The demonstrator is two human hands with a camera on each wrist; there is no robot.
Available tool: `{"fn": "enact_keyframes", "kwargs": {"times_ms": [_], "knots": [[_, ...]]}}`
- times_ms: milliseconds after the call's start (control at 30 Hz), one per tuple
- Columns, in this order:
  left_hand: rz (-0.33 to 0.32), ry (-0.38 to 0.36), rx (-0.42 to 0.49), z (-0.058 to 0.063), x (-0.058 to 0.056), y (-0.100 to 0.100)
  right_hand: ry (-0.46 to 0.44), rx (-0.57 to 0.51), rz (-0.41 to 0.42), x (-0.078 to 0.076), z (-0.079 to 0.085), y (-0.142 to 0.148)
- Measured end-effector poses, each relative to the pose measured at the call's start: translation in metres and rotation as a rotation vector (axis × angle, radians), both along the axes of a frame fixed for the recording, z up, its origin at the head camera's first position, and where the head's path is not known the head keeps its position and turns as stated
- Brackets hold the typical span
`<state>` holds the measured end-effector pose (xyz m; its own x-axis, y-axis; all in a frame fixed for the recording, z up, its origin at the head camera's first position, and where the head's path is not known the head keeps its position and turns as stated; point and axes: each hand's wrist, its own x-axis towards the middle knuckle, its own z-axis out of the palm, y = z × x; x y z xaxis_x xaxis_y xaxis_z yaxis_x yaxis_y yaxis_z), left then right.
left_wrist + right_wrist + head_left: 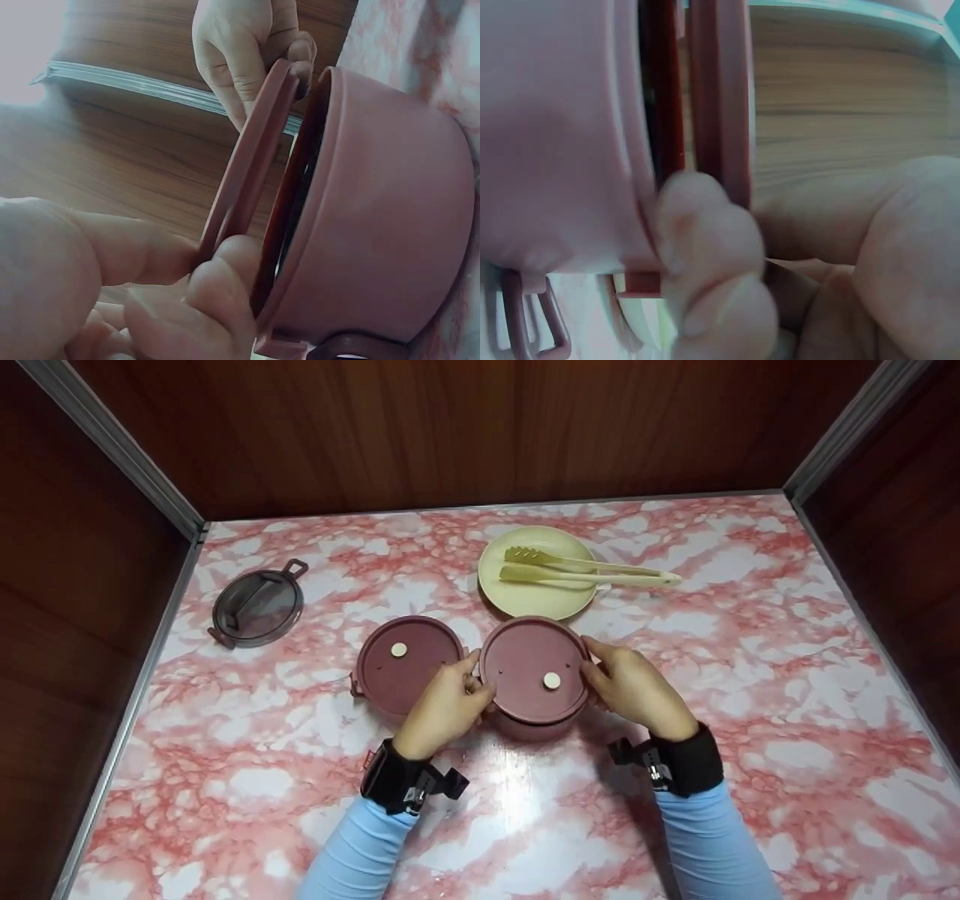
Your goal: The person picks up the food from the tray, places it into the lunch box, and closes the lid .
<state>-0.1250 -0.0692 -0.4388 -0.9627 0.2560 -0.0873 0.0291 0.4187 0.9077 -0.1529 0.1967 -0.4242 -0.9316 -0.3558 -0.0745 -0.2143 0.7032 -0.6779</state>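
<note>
Both hands hold a round pink lid (525,660) with a cream knob (552,681). My left hand (442,701) pinches its left edge between thumb and fingers, and my right hand (637,686) pinches the right edge. Directly beneath is a pink pot (382,202). Both wrist views show a gap between lid (724,97) and pot (547,135), with a dark red edge (664,97) along the pot's opening. Close on the left stands a darker red pot whose lid (409,667) also has a cream knob (399,649); my left hand partly covers it.
Behind the held lid lies a pale yellow-green plate (536,604), with tongs (622,576) resting across it and jutting out rightward. A dark see-through lid with handles (262,607) lies at the far left. Brown wood-grain panels (465,435) surround the marbled table (750,660).
</note>
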Motion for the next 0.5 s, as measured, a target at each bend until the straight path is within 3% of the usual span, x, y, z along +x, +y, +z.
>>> {"fn": "enact_keyframes", "kwargs": {"times_ms": [167,300,500], "knots": [[-0.027,0.007,-0.061,-0.0024,0.0013,0.0009,-0.004,0.076,0.013,0.0003,-0.0015,-0.0003],[-0.024,-0.014,-0.092,-0.0027,0.0023,0.0008,0.046,0.134,0.02,-0.0008,-0.0041,-0.0008],[-0.026,-0.015,-0.141,-0.0063,0.0011,0.002,0.076,0.149,0.018,-0.0039,-0.0089,-0.0004]]}}
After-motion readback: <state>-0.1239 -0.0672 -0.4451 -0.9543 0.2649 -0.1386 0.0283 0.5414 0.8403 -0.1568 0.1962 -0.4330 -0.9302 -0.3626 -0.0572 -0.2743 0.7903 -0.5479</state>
